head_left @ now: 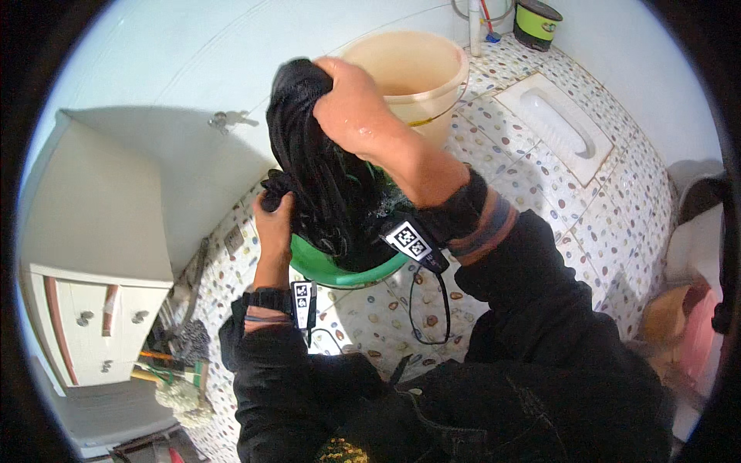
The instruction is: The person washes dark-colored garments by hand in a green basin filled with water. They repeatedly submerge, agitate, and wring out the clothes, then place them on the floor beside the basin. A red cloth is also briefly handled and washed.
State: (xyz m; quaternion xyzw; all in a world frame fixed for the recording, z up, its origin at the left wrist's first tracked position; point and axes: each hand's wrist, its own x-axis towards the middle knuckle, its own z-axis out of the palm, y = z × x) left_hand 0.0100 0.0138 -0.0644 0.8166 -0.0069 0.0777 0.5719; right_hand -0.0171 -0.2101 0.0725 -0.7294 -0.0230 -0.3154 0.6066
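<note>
A black wet-looking cloth, perhaps a garment, hangs in folds from my right hand, which grips its upper part. Bunched fabric of the same black cloth is held in my left hand, lower down and to the left. Beneath both hands stands a green basin, and the cloth's lower part reaches into it. Some water with bubbles shows at the basin's right side. The cloth hides most of the basin's inside. Each wrist wears a dark strap with a tag bearing printed codes.
Just behind the basin is a cream bucket with a wire handle. A squat toilet is set in the pebble-patterned floor. To the left stands a white cabinet, with a mop head beside it. A tap juts from the wall.
</note>
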